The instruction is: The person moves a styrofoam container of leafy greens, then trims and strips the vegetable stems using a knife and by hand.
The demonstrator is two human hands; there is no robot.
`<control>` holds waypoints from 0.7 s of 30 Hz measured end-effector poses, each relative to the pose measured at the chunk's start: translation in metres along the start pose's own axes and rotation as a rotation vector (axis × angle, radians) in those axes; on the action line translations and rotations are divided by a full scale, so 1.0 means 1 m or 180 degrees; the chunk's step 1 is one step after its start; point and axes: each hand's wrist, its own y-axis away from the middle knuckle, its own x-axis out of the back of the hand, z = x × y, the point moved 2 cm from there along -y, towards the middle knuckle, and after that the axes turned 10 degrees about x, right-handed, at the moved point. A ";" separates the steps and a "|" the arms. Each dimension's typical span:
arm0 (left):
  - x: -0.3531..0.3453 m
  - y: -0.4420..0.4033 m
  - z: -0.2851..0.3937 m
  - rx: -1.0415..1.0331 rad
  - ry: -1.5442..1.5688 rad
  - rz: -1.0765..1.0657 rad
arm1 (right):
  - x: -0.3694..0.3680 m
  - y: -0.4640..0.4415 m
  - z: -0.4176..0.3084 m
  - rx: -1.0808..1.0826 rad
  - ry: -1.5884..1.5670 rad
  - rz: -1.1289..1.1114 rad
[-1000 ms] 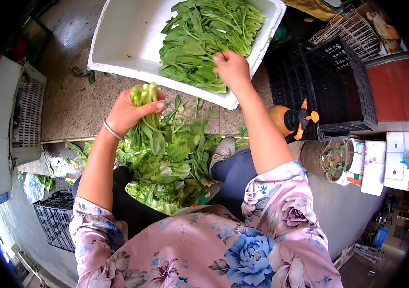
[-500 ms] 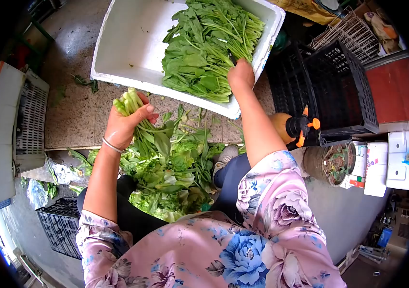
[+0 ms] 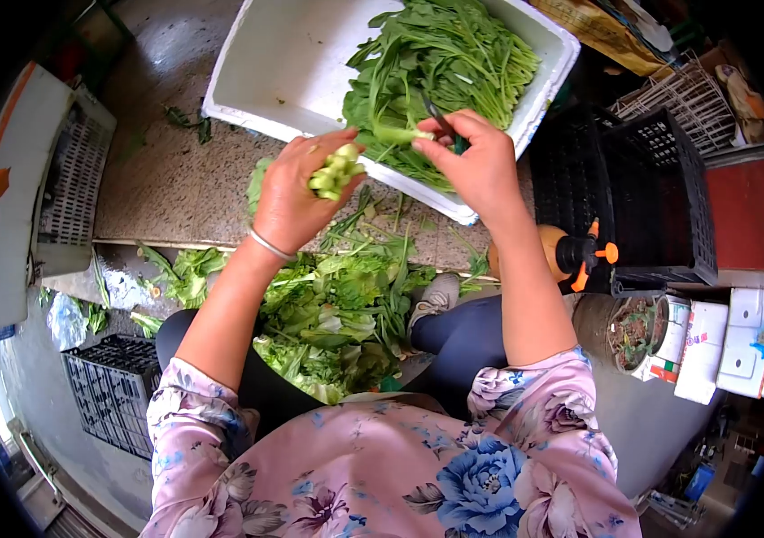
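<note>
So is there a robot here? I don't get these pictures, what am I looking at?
No robot, just a person's bare hands! One camera, worn on the person's head, takes every picture, looking forward and down. The left hand grips a bunch of stalks. The right hand holds a green stalk and a thin dark tool, perhaps a blade. A white box with leafy greens stands on a speckled ledge. Loose leaves are heaped below, between the legs.
</note>
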 end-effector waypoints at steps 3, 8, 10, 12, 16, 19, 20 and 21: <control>-0.002 -0.004 0.012 -0.0264 0.0026 0.0216 | -0.018 0.005 -0.019 -0.0003 -0.0525 -0.0212; -0.007 -0.001 0.001 0.0940 0.0930 -0.0532 | -0.026 0.007 -0.026 -0.0089 -0.0924 -0.0377; -0.008 0.000 -0.004 0.1160 0.1500 -0.0664 | -0.023 0.006 -0.026 -0.1021 -0.1906 -0.0141; -0.007 -0.001 -0.009 0.1146 0.1548 -0.0685 | -0.026 0.009 -0.014 -0.0810 -0.1789 -0.0299; -0.005 -0.001 -0.013 0.1332 0.1860 -0.0666 | -0.033 0.015 -0.019 -0.0867 -0.1841 -0.0760; -0.001 -0.003 -0.012 0.1494 0.1896 -0.0740 | -0.037 0.014 -0.023 -0.0089 -0.1558 -0.0635; 0.001 -0.003 -0.009 0.1507 0.1858 -0.0731 | -0.037 0.014 -0.024 -0.0092 -0.1558 -0.0635; 0.002 -0.003 -0.008 0.1519 0.1820 -0.0723 | -0.038 0.014 -0.024 -0.0078 -0.1563 -0.0618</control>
